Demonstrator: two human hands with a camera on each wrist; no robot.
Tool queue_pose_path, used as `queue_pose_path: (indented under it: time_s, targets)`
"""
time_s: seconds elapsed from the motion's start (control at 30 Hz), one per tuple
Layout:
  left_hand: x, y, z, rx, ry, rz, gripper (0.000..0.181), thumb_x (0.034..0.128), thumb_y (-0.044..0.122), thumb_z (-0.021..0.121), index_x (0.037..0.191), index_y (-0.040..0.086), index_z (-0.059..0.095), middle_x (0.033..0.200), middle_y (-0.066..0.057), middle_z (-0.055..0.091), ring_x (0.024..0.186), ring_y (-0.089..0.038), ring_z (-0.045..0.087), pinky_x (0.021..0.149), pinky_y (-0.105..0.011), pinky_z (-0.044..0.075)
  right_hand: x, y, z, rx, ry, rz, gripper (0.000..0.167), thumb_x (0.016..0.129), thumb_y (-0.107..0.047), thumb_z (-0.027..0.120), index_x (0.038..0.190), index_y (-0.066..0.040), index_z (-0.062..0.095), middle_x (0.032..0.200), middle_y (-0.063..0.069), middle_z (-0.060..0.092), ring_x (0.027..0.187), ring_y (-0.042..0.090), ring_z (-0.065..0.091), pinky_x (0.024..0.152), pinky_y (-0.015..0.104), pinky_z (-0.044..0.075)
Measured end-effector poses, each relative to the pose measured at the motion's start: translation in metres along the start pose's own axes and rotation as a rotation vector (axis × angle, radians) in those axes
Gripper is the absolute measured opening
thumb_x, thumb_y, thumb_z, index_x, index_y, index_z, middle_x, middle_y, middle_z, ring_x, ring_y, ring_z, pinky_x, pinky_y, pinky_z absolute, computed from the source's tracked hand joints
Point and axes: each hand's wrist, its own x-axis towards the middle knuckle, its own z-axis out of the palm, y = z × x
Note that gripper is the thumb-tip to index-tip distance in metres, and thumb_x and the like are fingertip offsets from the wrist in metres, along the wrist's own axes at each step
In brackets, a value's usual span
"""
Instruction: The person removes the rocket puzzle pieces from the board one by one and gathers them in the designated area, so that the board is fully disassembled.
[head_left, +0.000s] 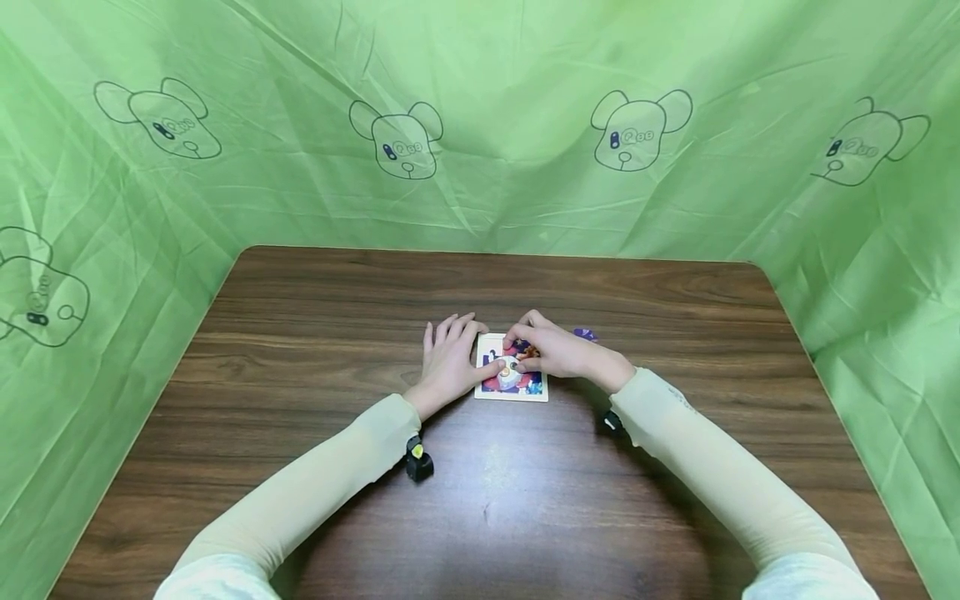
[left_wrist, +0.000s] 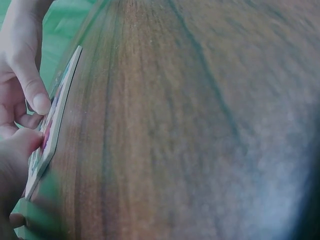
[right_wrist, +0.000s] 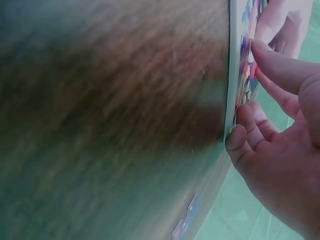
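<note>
A jigsaw puzzle board point(head_left: 512, 397) with a cream border and a colourful cartoon picture lies flat on the table. Part of its upper left is bare white. My left hand point(head_left: 450, 362) rests at the board's left edge, fingers spread and fairly straight, its thumb pressing on the picture. My right hand point(head_left: 562, 350) bends over the right half; its thumb and index finger pinch at a small puzzle piece on the board, mostly covered by the fingers. In the right wrist view, the right thumb point(right_wrist: 280, 65) meets the picture and the other fingertips touch the board's edge.
A purple loose puzzle piece point(head_left: 585, 334), perhaps more than one, lies on the brown wooden table point(head_left: 337, 333) just beyond the right wrist. Green cloth point(head_left: 517, 192) with bear drawings surrounds the table's far edge and sides. Each wrist carries a small black camera point(head_left: 418, 460).
</note>
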Motion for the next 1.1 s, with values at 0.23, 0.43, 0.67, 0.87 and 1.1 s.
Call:
queue_pose_path:
  time_s: [0.23,0.43,0.67,0.87,1.1]
  targets:
    - [0.0,0.0004,-0.001,0.008,-0.002,-0.002,0.065,0.0871,0.06,0.076,0.134,0.019,0.058,0.163,-0.01,0.042,0.153,-0.036,0.028,0.123,-0.067,0.005,-0.0025,-0.0012,0.001,-0.009,0.02,-0.023,0.031,0.094,-0.01,0.077,0.123,-0.01,0.065,0.126,0.017,0.052,0.113,0.031,0.058,0.102,0.049,0.05]
    - [0.0005,0.0,-0.0006,0.003,0.008,0.002,0.065,0.0867,0.06,0.076,0.133,0.019,0.058,0.162,-0.01,0.043,0.152,-0.036,0.029,0.123,-0.068,0.006,-0.0018,0.0,0.0025,-0.048,0.046,-0.024,0.023,0.099,-0.013,0.072,0.122,-0.01,0.068,0.122,0.015,0.055,0.103,0.026,0.059,0.092,0.044,0.053]
    - [-0.0007,0.0013,-0.0025,0.001,0.005,-0.003,0.063,0.0873,0.059,0.077,0.132,0.019,0.059,0.162,-0.011,0.043,0.153,-0.036,0.029,0.123,-0.068,0.006,-0.0001,0.0018,0.0026,-0.069,0.07,-0.05,0.019,0.1,-0.011,0.07,0.119,-0.008,0.069,0.115,0.015,0.056,0.092,0.022,0.057,0.083,0.04,0.053]
    - [-0.0009,0.0012,-0.0027,0.001,0.005,0.002,0.062,0.0871,0.058,0.077,0.132,0.019,0.059,0.162,-0.011,0.043,0.153,-0.037,0.029,0.123,-0.068,0.006,-0.0006,0.0024,0.0016,-0.076,0.077,-0.069,0.018,0.099,-0.01,0.071,0.117,-0.007,0.069,0.11,0.014,0.056,0.091,0.022,0.057,0.083,0.04,0.053]
    - [-0.0005,0.0018,-0.0037,-0.002,-0.006,0.005,0.062,0.088,0.059,0.076,0.132,0.018,0.059,0.162,-0.012,0.043,0.153,-0.037,0.028,0.123,-0.068,0.006,-0.0032,0.0062,0.0002,-0.107,0.088,-0.062,0.019,0.1,-0.012,0.071,0.119,-0.009,0.068,0.107,0.012,0.059,0.091,0.022,0.059,0.084,0.041,0.055]
